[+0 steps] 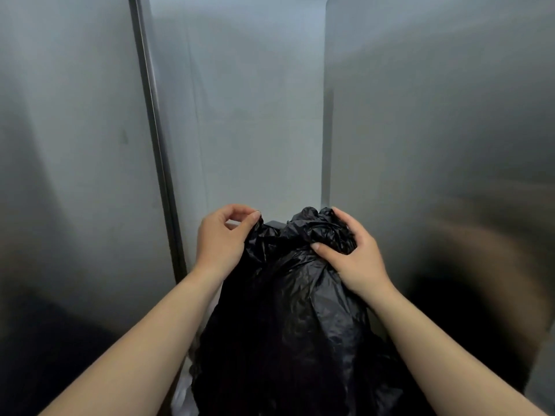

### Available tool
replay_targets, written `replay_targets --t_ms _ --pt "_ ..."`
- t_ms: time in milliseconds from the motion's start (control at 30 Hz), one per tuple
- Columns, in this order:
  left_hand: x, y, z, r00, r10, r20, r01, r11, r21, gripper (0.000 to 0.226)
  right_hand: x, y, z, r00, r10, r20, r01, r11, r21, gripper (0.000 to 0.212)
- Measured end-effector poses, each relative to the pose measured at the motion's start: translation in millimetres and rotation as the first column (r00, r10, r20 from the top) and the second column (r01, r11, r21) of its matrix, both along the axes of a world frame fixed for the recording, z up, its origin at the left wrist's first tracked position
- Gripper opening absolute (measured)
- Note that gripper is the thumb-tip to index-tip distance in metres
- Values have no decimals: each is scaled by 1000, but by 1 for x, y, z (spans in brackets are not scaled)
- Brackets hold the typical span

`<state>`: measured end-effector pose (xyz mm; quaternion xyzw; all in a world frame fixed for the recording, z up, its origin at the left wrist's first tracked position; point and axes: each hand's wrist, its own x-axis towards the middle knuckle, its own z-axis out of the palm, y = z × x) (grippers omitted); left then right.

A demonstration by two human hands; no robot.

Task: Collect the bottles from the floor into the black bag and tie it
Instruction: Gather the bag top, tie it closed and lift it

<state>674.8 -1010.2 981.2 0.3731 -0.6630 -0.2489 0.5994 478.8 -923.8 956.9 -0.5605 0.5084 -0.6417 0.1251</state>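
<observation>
Both hands grip the gathered top of the black bag in the head view: the left hand pinches a fold of its rim between thumb and fingertips, while the right hand closes over the bunched plastic beside it, thumb pressed against the crumpled neck. Bulging and creased, the bag stands upright between the two bare forearms, low in the middle of the view, in front of grey metal panels; its contents are hidden.
</observation>
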Motion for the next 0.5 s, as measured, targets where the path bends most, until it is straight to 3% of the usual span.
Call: replay_targets --t_ms 267,500 --pt "-13 -49 25 999 -26 -25 26 1000 -2 5 -11 -51 18 999 -29 -16 28 998 -52 63" --pt "-7 -72 -43 996 6 91 -16 993 117 8 -15 -81 -30 1000 -1 -3 1 997 80 61"
